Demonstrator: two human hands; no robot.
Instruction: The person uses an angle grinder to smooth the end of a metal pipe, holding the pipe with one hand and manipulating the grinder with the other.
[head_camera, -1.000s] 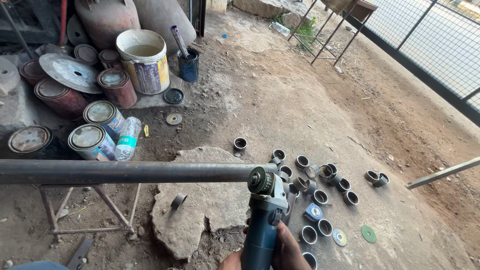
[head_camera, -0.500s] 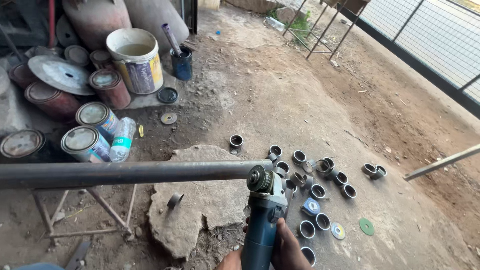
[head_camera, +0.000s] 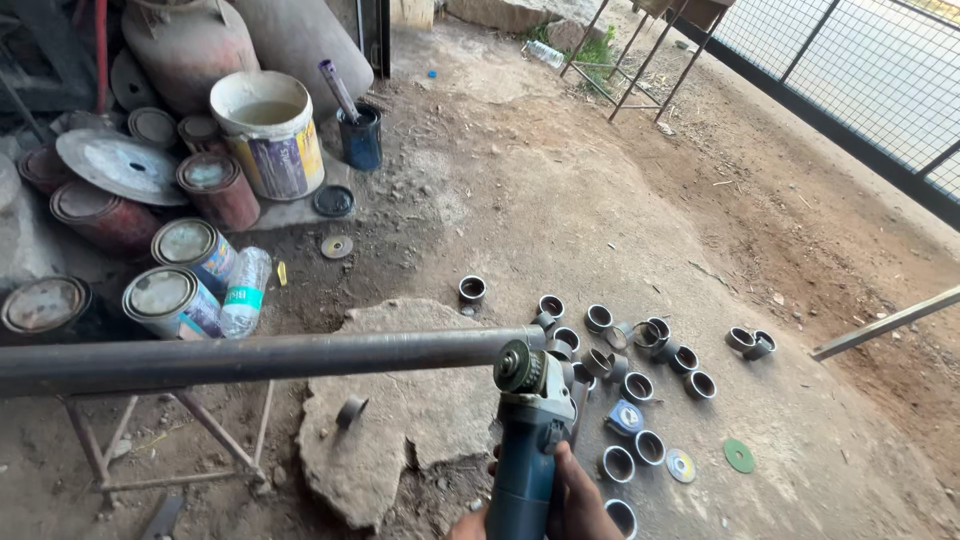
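One hand (head_camera: 575, 495) shows at the bottom edge, its fingers (head_camera: 590, 480) wrapped round the blue body of an angle grinder (head_camera: 525, 440). The grinder's disc head sits against the right end of a long dark steel pipe (head_camera: 250, 358), which runs in from the left edge and rests on a small metal stand (head_camera: 170, 440). Over the last second little has altered: the grinder stays at the same spot on the pipe's end and the pipe has not shifted on its stand; only the view has drifted slightly, so the paint cans and the white bucket (head_camera: 268, 130) sit a touch lower in view. No new cut ring has dropped off, and I see no sparks, so I judge the cut at the pipe's end is not yet through.

Many short cut rings (head_camera: 600, 318) lie scattered on the dirt floor (head_camera: 560, 200) to the right, near a green disc (head_camera: 739, 455) and a flat stone slab (head_camera: 400, 420) under the pipe.

Which hand grips the grinder cannot be told, since the wrist is cut off by the picture's edge; a second hand may be partly there at the lower left of the grinder body, but it is too cropped to be sure. The disc's contact with the pipe is hidden behind the grinder's guard.
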